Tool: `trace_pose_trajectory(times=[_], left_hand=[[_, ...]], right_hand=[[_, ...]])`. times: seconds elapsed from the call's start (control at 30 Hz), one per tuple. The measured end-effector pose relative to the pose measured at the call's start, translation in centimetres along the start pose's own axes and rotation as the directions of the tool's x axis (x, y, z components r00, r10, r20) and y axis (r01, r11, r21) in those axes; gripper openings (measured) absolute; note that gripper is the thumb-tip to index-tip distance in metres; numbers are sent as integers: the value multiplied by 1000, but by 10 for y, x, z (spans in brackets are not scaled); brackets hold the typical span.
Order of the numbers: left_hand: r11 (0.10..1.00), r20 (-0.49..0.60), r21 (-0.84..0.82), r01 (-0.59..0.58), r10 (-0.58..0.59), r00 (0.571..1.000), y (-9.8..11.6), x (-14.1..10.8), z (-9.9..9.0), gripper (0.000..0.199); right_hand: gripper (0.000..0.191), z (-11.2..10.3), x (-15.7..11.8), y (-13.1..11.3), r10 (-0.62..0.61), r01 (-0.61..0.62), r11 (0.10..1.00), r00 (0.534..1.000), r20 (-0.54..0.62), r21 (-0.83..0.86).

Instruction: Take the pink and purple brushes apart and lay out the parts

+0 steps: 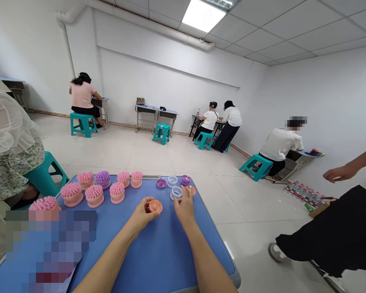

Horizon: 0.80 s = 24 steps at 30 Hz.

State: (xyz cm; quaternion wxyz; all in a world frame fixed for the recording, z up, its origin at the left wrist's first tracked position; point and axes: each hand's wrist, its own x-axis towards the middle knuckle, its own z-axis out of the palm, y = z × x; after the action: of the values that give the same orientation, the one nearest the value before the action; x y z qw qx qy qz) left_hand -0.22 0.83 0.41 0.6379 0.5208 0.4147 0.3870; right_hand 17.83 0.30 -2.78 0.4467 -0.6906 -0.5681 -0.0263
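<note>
My left hand (144, 213) is closed around a round orange plastic cap (155, 206) with a small raised centre, held above the blue table (158, 252). To its right, my right hand (185, 207) reaches over the loose parts with thumb and fingers apart. A clear plastic ring (176, 192) lies right beside its thumb; whether they touch I cannot tell. Partly behind the fingers sits another orange part (191, 190). Farther back are a second clear ring (172, 181), a purple bristled piece (186, 180) and a small purple cap (161, 183).
Several round brushes with pink bristles (94, 194) and one with purple bristles (103, 178) stand at the table's left. A blurred patch covers the near left corner. A person in black trousers (329, 232) is close on the right; another sits at left (10, 122).
</note>
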Motion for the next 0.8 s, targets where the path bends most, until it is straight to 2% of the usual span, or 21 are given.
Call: trace_pose_trajectory(times=[0.1, 0.17, 0.27, 0.37, 0.53, 0.63, 0.7, 0.8], left_hand=[[1000, -26, 4, -16, 16, 1000, -2, 1, 0, 54], [1000, -52, 13, -15, 15, 999, -5, 3, -1, 55], [999, -82, 10, -30, 31, 996, -11, 7, -3, 59], [998, -95, 13, -62, 63, 994, -14, 9, -4, 60], [998, -85, 41, -43, 46, 995, -10, 7, -2, 61], [963, -169, 270, -21, 69, 983, -7, 6, -2, 58], [903, -224, 431, -9, 116, 968, -5, 6, -3, 48], [862, -233, 506, -13, 151, 961, -4, 5, -5, 22]], right_hand=[[41, -9, -5, -10, -44, 40, 996, 997, 56, 75], [32, -13, -9, -19, -121, 102, 985, 984, 133, 139], [19, -15, -14, -32, -262, 202, 950, 930, 256, 239], [18, -14, -17, -38, -327, 242, 928, 893, 309, 282], [18, -10, -18, -35, -324, 251, 936, 886, 331, 246], [18, -6, -17, -31, -278, 238, 958, 907, 317, 160], [20, -2, -15, -28, -231, 219, 973, 926, 297, 74], [23, 4, -11, -26, -173, 197, 979, 945, 278, -59]])
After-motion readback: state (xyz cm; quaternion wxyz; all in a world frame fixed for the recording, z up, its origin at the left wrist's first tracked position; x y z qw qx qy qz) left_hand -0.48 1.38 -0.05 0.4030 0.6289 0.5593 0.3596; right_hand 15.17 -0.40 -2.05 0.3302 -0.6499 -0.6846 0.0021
